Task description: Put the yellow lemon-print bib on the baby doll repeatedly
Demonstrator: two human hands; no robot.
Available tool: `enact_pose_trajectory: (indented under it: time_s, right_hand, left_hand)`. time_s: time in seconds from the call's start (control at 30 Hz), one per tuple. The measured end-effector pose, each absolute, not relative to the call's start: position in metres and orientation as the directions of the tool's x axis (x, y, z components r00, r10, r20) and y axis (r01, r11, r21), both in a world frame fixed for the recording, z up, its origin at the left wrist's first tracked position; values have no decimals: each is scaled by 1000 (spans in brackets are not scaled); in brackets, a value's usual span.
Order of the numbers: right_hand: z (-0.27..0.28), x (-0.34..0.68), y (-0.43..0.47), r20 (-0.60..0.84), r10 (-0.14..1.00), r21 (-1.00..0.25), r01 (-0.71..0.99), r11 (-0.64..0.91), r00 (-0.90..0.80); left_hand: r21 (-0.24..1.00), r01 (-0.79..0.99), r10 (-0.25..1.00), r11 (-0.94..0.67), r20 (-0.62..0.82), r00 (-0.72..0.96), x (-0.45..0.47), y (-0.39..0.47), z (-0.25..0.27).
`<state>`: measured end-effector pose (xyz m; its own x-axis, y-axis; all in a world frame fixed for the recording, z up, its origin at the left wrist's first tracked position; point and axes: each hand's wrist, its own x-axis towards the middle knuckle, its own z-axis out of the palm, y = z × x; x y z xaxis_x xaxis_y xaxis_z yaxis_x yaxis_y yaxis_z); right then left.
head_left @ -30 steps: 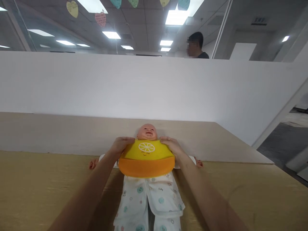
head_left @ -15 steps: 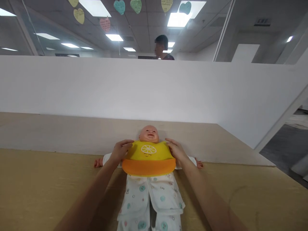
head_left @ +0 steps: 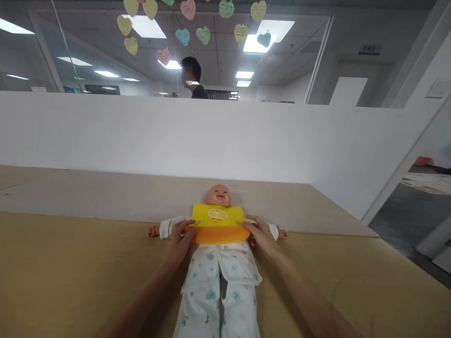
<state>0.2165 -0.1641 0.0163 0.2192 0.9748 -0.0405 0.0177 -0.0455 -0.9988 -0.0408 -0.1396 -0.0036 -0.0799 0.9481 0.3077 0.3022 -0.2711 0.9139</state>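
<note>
A baby doll (head_left: 217, 194) lies on its back on the table, arms stretched out to the sides, in white patterned clothes (head_left: 211, 277). Across its chest is a yellow bib (head_left: 200, 214) with a citrus-slice print and an orange pocket (head_left: 220, 234) along the bottom. My left hand (head_left: 180, 241) has thumb and fingers closed on the pocket's left end. At the right end, my right hand (head_left: 262, 235) holds the bib's edge in the same way. Fingertips under the bib are partly hidden.
The table (head_left: 88, 272) has a paler board (head_left: 116, 195) along its back, against a white partition (head_left: 158, 136). Heart-shaped notes (head_left: 226, 8) stick to the glass above. Behind the glass is a person (head_left: 192, 77). Floor shows beyond the table's right edge.
Both hands have moved down from the bib's upper sides to the ends of its pocket. My view has tilted up slightly. Behind the glass, the person has shifted left.
</note>
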Motion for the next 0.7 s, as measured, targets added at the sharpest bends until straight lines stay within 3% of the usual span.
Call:
enact_pose_trajectory:
  time_s: [0.2,0.5,0.6,0.7]
  right_hand:
    - [13,207,-164,67,958,-998,39,59,279]
    - [0,209,-151,112,943,-994,42,104,313]
    - [-3,215,-154,158,938,-982,145,118,307]
    - [-5,231,-160,279,908,-908,393,144,311]
  left_hand:
    - [913,185,931,-364,359,61,-44,-146,-10]
    - [852,248,885,-461,460,66,-42,-145,-15]
    - [832,270,871,-484,486,65,-45,-146,-16]
    - [748,426,833,-509,553,23,-58,-139,-20]
